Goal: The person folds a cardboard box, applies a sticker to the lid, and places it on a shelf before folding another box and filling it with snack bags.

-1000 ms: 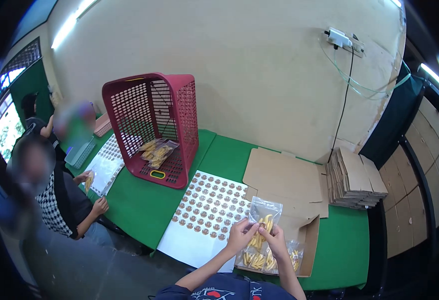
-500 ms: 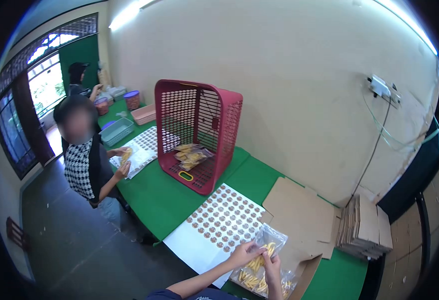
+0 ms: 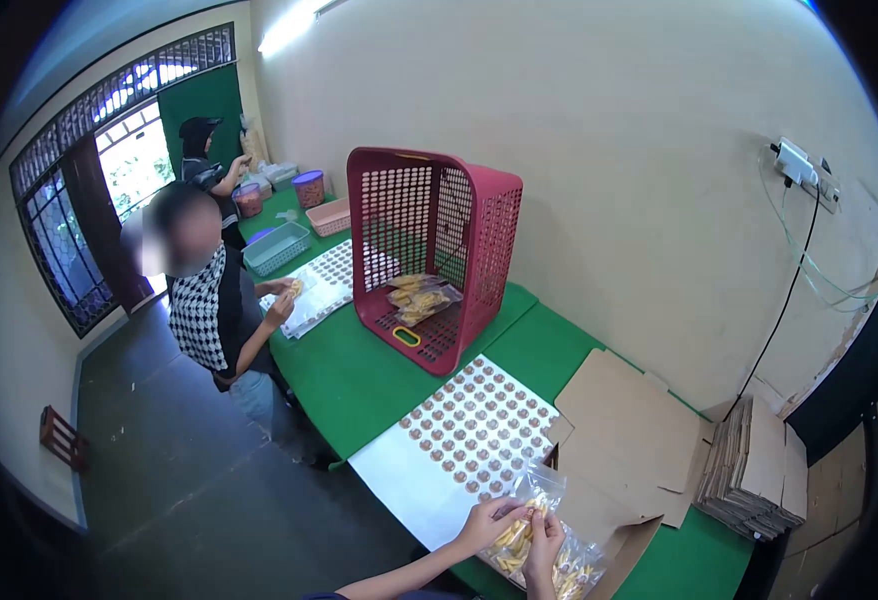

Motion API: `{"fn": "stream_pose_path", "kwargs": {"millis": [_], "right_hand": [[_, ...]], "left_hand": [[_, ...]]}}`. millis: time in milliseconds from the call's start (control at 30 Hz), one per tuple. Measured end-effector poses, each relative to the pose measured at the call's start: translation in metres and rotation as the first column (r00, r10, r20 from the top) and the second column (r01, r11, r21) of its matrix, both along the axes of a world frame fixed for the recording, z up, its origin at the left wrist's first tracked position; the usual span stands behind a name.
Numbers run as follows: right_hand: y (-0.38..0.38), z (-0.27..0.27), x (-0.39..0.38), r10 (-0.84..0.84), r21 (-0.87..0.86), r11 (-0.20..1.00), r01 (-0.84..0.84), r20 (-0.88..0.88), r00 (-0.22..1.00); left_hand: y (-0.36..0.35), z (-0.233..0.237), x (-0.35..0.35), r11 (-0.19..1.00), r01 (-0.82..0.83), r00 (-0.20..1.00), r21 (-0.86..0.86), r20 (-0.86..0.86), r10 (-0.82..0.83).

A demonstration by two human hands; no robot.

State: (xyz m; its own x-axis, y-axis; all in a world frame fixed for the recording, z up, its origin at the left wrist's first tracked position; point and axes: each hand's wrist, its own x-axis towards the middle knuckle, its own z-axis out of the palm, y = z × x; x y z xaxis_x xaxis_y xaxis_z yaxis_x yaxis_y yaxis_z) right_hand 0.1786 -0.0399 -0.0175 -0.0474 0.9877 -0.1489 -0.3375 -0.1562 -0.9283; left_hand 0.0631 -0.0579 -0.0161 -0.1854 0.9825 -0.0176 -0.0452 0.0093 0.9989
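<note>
In the head view, our two hands meet at the near edge of the desk (image 3: 359, 385), low in the frame. The left hand (image 3: 487, 522) pinches the left side of a clear pouch (image 3: 536, 490) of yellow snack pieces. The right hand (image 3: 543, 540) closes its fingers on the lower right of the pouch, so both hands grip it. The pouch stands almost upright just above the near left corner of the open cardboard box (image 3: 631, 545), touching neither the desk nor the box floor as far as we can tell.

What looks done: at least one more filled pouch (image 3: 571, 575) lies inside the box, just right of our hands, though the frame cuts off the box floor and we cannot count them. On the sticker sheet (image 3: 479, 425) to the left of the box, the near strip is bare white, which we take for stickers used up.

What looks left: many rows of round brown stickers are on that sheet, and a small heap of filled pouches (image 3: 417, 298) waits in the red basket (image 3: 499, 215) lying on its side further along the desk. A stack of flat cardboard (image 3: 754, 470) sits at the far right, none of it folded up. We judge the work partway through, with more ahead than behind.

Further left, a person in a checked top (image 3: 204, 315) handles a pouch over a second sticker sheet (image 3: 337, 270) — not our hands. Another person (image 3: 204, 160) stands at the far end by the window.
</note>
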Motion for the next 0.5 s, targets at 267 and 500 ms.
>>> {"fn": "stream_pose_path", "kwargs": {"millis": [267,500], "right_hand": [[0.013,0.016,0.013,0.130,0.038,0.990,-0.134,0.094,0.987],[0.000,0.022,0.001,0.072,0.053,0.996,-0.074,0.037,0.997]], "left_hand": [[-0.003,0.008,0.010,0.993,0.007,0.999,-0.120,-0.033,-0.011],[-0.003,0.007,-0.004,0.991,0.074,0.995,-0.110,-0.065,-0.082]]}}
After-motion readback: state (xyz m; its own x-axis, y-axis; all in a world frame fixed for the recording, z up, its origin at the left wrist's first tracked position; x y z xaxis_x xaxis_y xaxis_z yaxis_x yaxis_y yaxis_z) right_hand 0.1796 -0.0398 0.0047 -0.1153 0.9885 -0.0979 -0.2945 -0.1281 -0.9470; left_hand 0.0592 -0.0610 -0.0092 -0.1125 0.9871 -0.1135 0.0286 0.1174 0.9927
